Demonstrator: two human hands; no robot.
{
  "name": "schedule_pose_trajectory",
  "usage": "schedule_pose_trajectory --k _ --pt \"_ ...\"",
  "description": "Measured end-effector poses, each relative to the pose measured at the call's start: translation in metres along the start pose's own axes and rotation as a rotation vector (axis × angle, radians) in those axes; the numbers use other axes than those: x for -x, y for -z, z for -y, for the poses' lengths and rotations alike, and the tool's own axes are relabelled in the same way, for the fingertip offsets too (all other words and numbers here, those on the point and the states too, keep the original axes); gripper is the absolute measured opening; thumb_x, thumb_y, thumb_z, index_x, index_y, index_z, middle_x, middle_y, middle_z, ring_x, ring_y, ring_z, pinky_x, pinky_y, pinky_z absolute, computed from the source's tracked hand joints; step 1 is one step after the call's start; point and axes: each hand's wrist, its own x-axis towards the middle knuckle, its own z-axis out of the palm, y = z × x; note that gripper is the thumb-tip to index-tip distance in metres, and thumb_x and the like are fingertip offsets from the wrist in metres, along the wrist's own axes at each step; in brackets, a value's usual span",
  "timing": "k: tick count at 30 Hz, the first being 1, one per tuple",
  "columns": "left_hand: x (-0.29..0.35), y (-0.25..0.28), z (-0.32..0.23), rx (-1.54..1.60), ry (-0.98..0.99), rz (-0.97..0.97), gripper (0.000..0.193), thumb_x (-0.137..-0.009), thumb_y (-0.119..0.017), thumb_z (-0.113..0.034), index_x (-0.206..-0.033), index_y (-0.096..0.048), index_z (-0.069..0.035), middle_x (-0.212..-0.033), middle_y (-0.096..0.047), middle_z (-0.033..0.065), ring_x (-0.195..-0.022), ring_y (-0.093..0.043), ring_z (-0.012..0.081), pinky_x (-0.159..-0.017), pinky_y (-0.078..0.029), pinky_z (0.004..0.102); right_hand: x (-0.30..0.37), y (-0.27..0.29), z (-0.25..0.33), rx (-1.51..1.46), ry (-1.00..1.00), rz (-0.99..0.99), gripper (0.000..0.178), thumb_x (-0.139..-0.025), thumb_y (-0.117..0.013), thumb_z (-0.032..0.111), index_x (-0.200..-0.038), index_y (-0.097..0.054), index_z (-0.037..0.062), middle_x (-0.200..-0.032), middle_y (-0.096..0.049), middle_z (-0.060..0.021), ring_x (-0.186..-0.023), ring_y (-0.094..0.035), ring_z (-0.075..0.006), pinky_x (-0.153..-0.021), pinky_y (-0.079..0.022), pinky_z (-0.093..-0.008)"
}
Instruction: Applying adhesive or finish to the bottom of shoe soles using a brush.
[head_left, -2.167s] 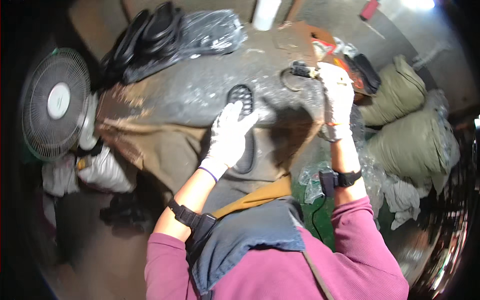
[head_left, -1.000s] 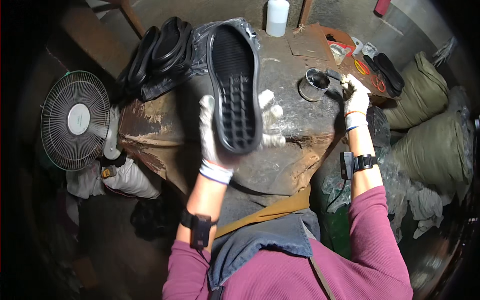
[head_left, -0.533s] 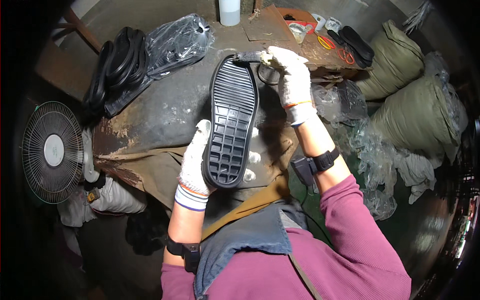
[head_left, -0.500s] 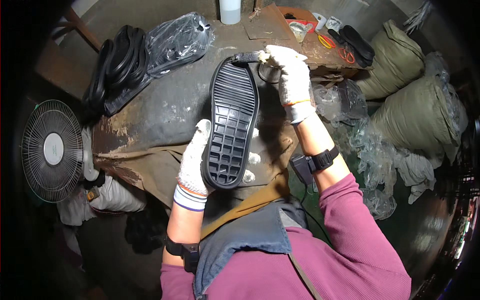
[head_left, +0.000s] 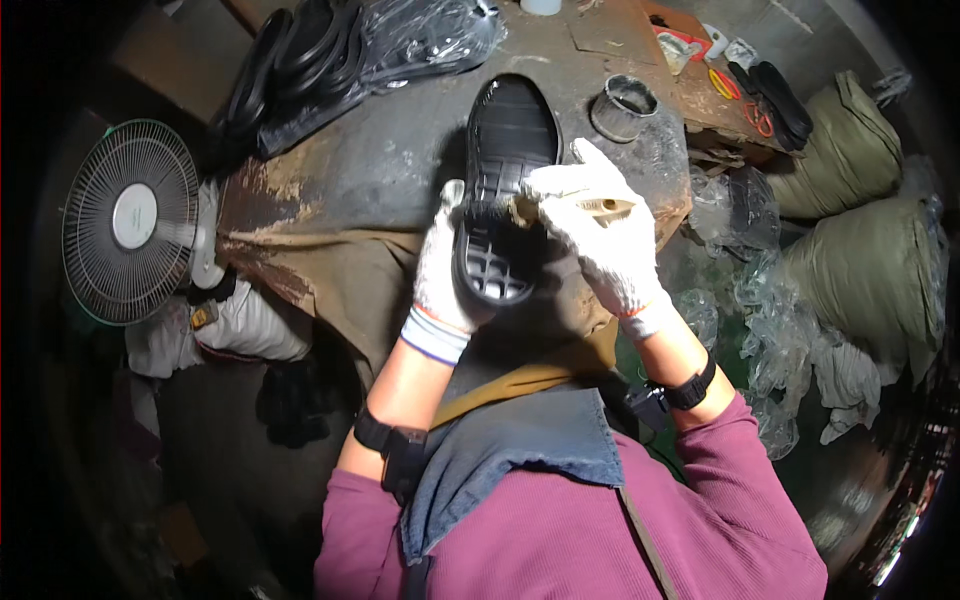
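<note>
A black rubber shoe sole (head_left: 512, 125) is held over the front of the work table, its gridded heel end toward me. My left hand (head_left: 440, 265), in a white knitted glove, is closed around the heel part from the left and below; some of its fingers are hidden under the sole. My right hand (head_left: 610, 240), gloved alike, grips a brush by its pale wooden handle (head_left: 610, 206). The brush's dark bristles lie against the sole's gridded part, partly in shadow. Beyond my right hand stands a stained round pot (head_left: 622, 110) with a dark inside.
Several black soles (head_left: 300, 60) and a clear plastic bag (head_left: 430, 38) of dark items lie at the table's (head_left: 350, 180) far left. Yellow-handled scissors (head_left: 722, 84) and red-handled scissors (head_left: 757, 118) rest at the right. A fan (head_left: 135, 217) stands left; stuffed green sacks (head_left: 860, 265) stand right.
The brush has moved from the sole's far tip back toward me, onto the gridded part. My right hand has come nearer, and the whole view has shifted.
</note>
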Motion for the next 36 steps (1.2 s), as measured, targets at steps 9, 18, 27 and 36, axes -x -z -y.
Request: schedule_pose_trajectory --k 9,18,27,36 --pt "0.002 -0.004 -0.043 -0.103 -0.028 -0.161 0.062 -0.111 -0.05 -0.047 -0.153 -0.05 -0.001 -0.147 -0.061 0.0197 -0.129 -0.064 0.0336 -0.111 -0.053 0.0511 0.024 0.02 0.026 0.122 -0.017 0.189 0.014 -0.088 -0.079 0.013 -0.102 -0.08 0.0095 -0.104 -0.082 -0.0026 -0.099 -0.074 -0.0131 -0.128 -0.026 -0.0455" --pt "0.021 -0.025 -0.042 -0.549 0.106 -0.323 0.053 -0.113 -0.048 -0.046 -0.149 -0.054 -0.008 -0.127 -0.072 0.0196 -0.097 -0.076 0.0399 -0.071 -0.068 0.0529 -0.046 0.057 0.023 0.793 0.286 0.045 0.016 -0.087 -0.08 0.024 -0.102 -0.083 0.0211 -0.104 -0.08 -0.0067 -0.101 -0.073 -0.0266 -0.117 -0.042 -0.0429" --pt "0.03 0.003 -0.018 -0.246 0.187 -0.314 0.07 -0.109 -0.042 -0.06 -0.15 -0.053 -0.005 -0.135 -0.067 0.0247 -0.103 -0.073 0.0499 -0.077 -0.063 0.068 -0.066 0.062 0.008 1.04 0.672 0.157 0.018 -0.074 -0.081 0.016 -0.091 -0.081 0.0215 -0.091 -0.079 -0.0027 -0.088 -0.071 -0.026 -0.098 -0.054 -0.0429" --pt "0.031 -0.017 0.011 0.064 0.237 -0.152 0.082 -0.108 -0.041 -0.063 -0.164 -0.031 -0.004 -0.161 -0.042 0.0285 -0.115 -0.066 0.0571 -0.085 -0.058 0.0717 -0.099 0.05 0.011 1.104 0.844 0.254 0.023 -0.081 -0.081 0.02 -0.104 -0.079 0.0201 -0.099 -0.076 -0.004 -0.098 -0.072 -0.026 -0.109 -0.048 -0.0479"
